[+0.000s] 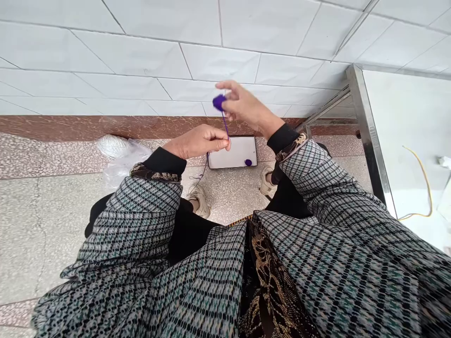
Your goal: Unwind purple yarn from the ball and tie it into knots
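Aloft, a small, rounded purple yarn piece (219,102) is pinched by the right hand (244,107); the left hand (201,141) has its fingers closed on the thin purple strand (224,123) below it. Underneath lies a white, dark-rimmed rectangular tray (229,158) bearing a purple oval piece (248,162).

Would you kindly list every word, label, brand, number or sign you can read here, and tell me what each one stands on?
There are none that I can read.
The tray, the wall tiles and the purple yarn in the right hand show no lettering.
The shoes and the clear plastic bag show too small to rule out tiny marks.
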Motion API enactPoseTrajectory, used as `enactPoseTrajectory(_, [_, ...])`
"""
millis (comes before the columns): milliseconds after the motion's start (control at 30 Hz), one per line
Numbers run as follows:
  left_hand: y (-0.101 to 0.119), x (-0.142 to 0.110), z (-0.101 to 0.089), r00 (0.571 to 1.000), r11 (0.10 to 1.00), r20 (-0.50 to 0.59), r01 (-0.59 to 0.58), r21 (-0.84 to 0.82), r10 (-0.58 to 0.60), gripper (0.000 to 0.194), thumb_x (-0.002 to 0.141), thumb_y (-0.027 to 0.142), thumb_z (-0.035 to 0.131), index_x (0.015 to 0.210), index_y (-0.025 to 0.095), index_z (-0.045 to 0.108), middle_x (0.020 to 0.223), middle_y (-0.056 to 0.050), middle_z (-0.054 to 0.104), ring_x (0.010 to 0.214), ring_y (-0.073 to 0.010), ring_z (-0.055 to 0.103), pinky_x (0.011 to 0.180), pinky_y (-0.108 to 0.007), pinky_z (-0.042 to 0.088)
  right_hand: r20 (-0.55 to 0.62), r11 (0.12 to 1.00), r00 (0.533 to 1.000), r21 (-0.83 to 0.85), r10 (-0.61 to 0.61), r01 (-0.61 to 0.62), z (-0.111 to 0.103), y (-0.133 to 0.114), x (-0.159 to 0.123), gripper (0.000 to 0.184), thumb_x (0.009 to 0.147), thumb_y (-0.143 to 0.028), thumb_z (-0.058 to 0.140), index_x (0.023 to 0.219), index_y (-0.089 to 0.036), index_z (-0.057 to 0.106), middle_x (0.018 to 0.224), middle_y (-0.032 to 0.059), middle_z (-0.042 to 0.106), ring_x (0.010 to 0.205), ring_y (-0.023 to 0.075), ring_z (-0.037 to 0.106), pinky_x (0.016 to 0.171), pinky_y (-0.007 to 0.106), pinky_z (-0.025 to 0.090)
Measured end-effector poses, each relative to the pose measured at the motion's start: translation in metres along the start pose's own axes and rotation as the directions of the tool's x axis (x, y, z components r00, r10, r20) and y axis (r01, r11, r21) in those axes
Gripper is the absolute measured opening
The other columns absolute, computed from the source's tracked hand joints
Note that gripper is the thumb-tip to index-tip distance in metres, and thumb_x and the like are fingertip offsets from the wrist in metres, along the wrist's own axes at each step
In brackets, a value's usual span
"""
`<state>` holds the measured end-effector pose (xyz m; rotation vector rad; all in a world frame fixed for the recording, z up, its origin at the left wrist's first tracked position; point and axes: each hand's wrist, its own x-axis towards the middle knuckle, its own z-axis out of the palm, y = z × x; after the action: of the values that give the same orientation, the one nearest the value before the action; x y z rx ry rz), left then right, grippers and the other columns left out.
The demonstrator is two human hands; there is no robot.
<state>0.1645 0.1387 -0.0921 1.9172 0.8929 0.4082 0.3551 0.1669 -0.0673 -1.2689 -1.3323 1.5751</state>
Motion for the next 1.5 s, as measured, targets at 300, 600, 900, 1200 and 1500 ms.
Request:
enactPoseTrajectory(300, [-0.002,-0.003,-0.019,0.923,0.963,-0.275,0.251,-0.103,-0.27,0.02,0.091,0.021,0.057,0.073,0.017,0.062,0.059,0.002,0.045,0.057,-0.0116,0.038,0.061,-0.028,0.031,0.336,0.993,0.941,0.087,0.045,-0.078,-0.002,-0.007,-0.011,0.024,0.093,0.005,0.054,0.106,-0.014,0.059,0.078,-0.0046,0.061,0.061,0.0058,0.051,0.057,0.016,0.043])
enactPoseTrajectory(600, [0.007,-0.002,-0.011,0.984,0.994,-0.139,0.11,-0.013,-0.11,0.02,0.09,0.024,0.06,0.076,0.013,0.069,0.071,-0.001,0.06,0.072,-0.0151,0.052,0.076,-0.029,0.043,0.254,0.991,0.963,-0.123,0.089,-0.059,-0.003,0.024,0.006,0.029,0.084,0.012,0.064,0.09,-0.015,0.055,0.069,-0.0076,0.057,0.056,0.0049,0.046,0.051,0.016,0.037])
enactPoseTrajectory(900, [0.0,0.002,-0.007,0.989,0.977,-0.031,0.137,-0.163,-0.144,0.019,0.089,0.022,0.059,0.072,0.017,0.065,0.061,0.0,0.048,0.057,-0.0125,0.041,0.062,-0.029,0.032,-0.014,0.974,0.998,0.217,-0.064,0.066,0.001,0.003,0.007,0.018,0.101,0.003,0.05,0.1,-0.015,0.052,0.078,-0.0047,0.059,0.065,0.0052,0.056,0.064,0.015,0.048])
enactPoseTrajectory(1200, [-0.01,-0.004,-0.017,0.975,0.933,-0.152,0.102,-0.344,-0.163,0.019,0.088,0.031,0.066,0.076,0.016,0.064,0.071,-0.002,0.056,0.063,-0.0114,0.045,0.069,-0.03,0.042,0.461,0.991,0.882,0.032,0.098,-0.127,-0.01,0.008,-0.006,0.025,0.086,0.007,0.059,0.101,-0.014,0.06,0.081,-0.0024,0.064,0.06,0.0066,0.056,0.059,0.017,0.048])
enactPoseTrajectory(1500, [-0.055,-0.023,-0.043,0.956,0.966,0.146,0.26,-0.005,-0.256,0.024,0.083,0.039,0.059,0.07,0.019,0.06,0.059,0.001,0.051,0.06,-0.0134,0.047,0.066,-0.029,0.038,-0.105,0.871,0.981,0.452,-0.164,0.194,-0.029,-0.023,0.002,0.006,0.097,-0.026,0.06,0.096,-0.025,0.055,0.102,0.003,0.063,0.085,0.0109,0.06,0.072,0.014,0.054])
